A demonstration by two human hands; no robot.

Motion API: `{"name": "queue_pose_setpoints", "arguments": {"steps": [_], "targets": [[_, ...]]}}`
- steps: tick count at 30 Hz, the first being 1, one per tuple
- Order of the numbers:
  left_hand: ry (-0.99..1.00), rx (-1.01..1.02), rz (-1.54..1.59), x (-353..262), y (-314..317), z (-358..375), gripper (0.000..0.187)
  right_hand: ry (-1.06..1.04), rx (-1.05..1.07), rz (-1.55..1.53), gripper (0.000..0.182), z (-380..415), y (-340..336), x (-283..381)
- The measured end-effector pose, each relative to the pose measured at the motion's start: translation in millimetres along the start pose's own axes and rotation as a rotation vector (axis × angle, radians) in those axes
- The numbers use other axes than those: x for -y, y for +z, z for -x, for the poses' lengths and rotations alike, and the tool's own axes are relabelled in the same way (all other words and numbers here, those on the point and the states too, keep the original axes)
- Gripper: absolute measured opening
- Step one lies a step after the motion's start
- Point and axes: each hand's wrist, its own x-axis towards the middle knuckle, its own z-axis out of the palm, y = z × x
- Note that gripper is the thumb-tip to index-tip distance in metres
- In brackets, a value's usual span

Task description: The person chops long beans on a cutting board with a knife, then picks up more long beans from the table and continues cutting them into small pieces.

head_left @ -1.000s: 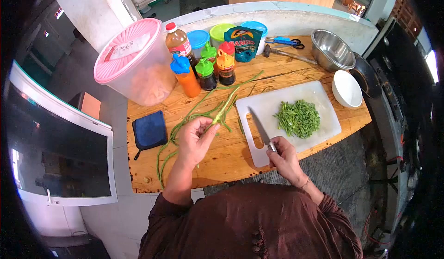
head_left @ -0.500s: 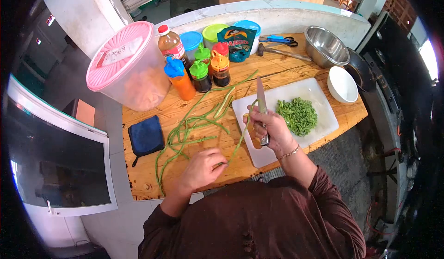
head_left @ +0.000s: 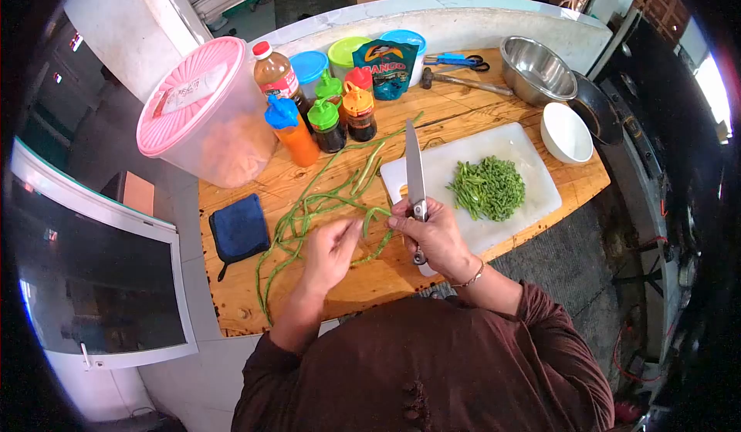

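Holding a single long bean just above the near edge of the wooden surface, stretching and bending it between both hands. Pinching one end with the left hand, fingers drawn together on the pod. Wrapping the right hand tight around the handle of the knife while also catching the bean's other end against the thumb, blade pointing up and away over the left end of the cutting board, not touching anything.

Looking partway through, by judgement: sitting mid-board, a loose heap of chopped beans, small bright green pieces cut to roughly even length. Waiting uncut, just left of the board, a tangle of whole beans, thin, limp and long, curling across the wood and trailing towards the near-left corner, with a few straighter ones reaching up to the bottles. Seeming to leave about as much to cut as is already cut, though hard to count.

Lying left of the tangle, a folded blue cloth. Standing further back, an orange squeeze bottle and darker sauce bottles, beside a big pink-lidded tub. Resting beyond the board on the right, an empty white bowl and, behind it, a steel bowl; lying at the far edge, blue-handled scissors.
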Motion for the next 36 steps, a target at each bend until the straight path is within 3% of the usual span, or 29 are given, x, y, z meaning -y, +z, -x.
{"name": "queue_pose_setpoints", "arguments": {"steps": [2, 8, 11, 14, 20, 23, 26, 29, 32, 36], "targets": [[-0.134, 0.067, 0.094, -3, 7, -11, 0.021, 0.017, 0.023, -0.010, 0.015, 3, 2, -6], [-0.096, 0.130, 0.509, 7, 20, -16, 0.020, 0.005, -0.051, -0.051, 0.016, 7, -14, -15], [-0.206, 0.323, 0.845, 11, 15, -15, 0.024, 0.027, -0.045, -0.166, 0.016, 7, -22, -15], [0.014, 0.174, 0.538, 2, 30, -14, 0.023, 0.100, -0.003, -0.224, 0.017, 13, -21, -10], [0.240, 0.138, 0.419, 4, 30, -18, 0.016, 0.103, 0.073, -0.188, 0.020, 12, -16, -29], [0.229, 0.079, 0.566, 9, 34, -18, 0.012, 0.137, 0.146, -0.049, 0.017, 15, -13, -31], [0.097, 0.015, 0.612, 3, 33, -15, 0.011, 0.143, 0.154, 0.263, 0.027, 19, -12, -25], [0.082, -0.057, 0.508, 3, 18, -19, 0.010, -0.067, 0.014, 0.607, 0.036, 19, -21, -31], [-0.072, -0.185, 0.549, -3, 9, -19, 0.016, -0.341, -0.101, 0.745, 0.039, 25, -49, -51], [-0.211, -0.267, 0.549, -11, -6, -24, 0.020, -0.286, -0.099, 0.847, 0.044, 44, -79, -41]]}}
